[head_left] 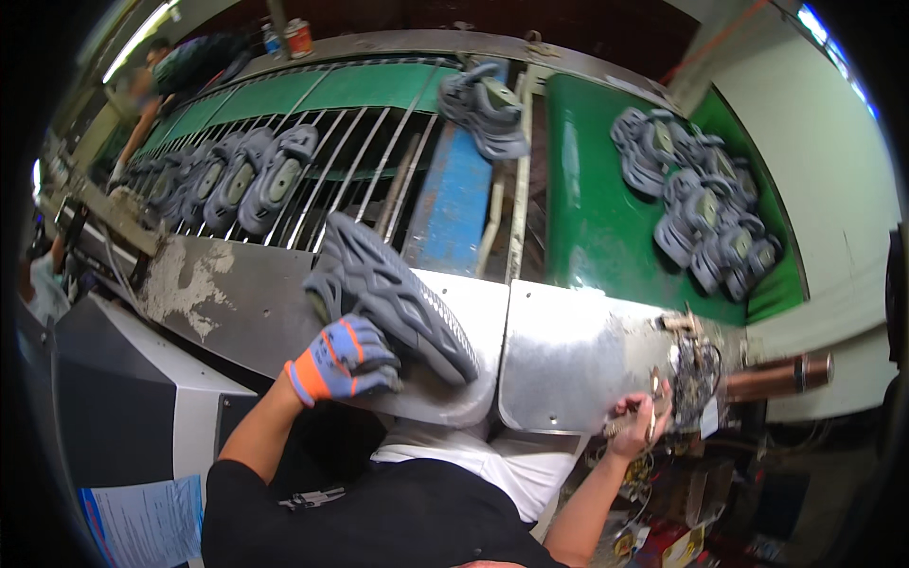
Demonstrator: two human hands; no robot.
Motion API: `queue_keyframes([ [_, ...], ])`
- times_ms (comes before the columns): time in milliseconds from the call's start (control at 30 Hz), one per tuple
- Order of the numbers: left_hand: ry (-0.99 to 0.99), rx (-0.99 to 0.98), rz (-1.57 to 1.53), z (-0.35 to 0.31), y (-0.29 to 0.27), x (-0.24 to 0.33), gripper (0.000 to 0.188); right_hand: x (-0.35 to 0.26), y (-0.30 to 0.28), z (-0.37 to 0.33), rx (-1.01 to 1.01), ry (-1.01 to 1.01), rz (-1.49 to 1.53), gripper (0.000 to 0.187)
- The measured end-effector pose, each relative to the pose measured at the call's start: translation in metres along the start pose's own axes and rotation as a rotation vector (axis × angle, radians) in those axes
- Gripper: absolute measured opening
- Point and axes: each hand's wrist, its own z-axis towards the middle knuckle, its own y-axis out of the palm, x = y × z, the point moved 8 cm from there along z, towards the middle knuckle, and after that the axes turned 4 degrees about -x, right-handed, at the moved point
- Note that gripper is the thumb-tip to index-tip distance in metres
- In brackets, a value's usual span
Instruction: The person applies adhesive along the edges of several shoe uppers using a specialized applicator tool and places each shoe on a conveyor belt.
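A grey sandal [393, 298] is tilted over the metal work plate, its patterned sole side turned up. My left hand [346, 360], in a grey and orange glove, is closed round its strap side. At the plate's right edge, my bare right hand [640, 422] is closed round a slim metal hand tool [653, 396], perhaps pliers. Its exact kind is hard to make out. Beside that hand lies a tangle of wire and scraps [696, 364], near a copper-coloured cylinder [781, 377].
Several grey sandals [270, 180] stand in a row on the barred rack at left. One sandal [485, 109] sits by the blue strip [454, 208]. More are piled on the green belt [592, 189] at right. A person's arm [142, 133] reaches in at far left.
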Motion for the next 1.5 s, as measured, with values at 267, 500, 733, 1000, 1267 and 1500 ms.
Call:
queue_keyframes([
  [267,0.411,-0.209,0.577,0.077,0.062,0.128,0.081,0.014,-0.006,0.001,-0.111,0.009,0.125,0.055],
  [500,0.295,-0.327,0.675,0.134,0.102,0.114,0.074,0.013,-0.009,0.000,-0.108,-0.035,0.089,0.056],
  [733,0.320,0.527,0.232,0.048,-0.069,0.128,0.091,0.010,-0.020,0.005,-0.034,-0.017,0.176,0.054],
  [1000,0.247,0.623,-0.248,0.065,-0.080,0.070,0.095,0.001,-0.056,0.010,0.315,0.152,0.171,0.043],
  [1267,0.341,0.451,-0.409,0.118,-0.078,0.082,0.090,-0.100,0.102,-0.075,-0.608,-0.001,0.137,0.057],
  [1500,0.346,0.376,-0.551,0.137,-0.075,0.076,0.078,-0.192,0.186,-0.048,-0.910,-0.471,-0.037,0.048],
])
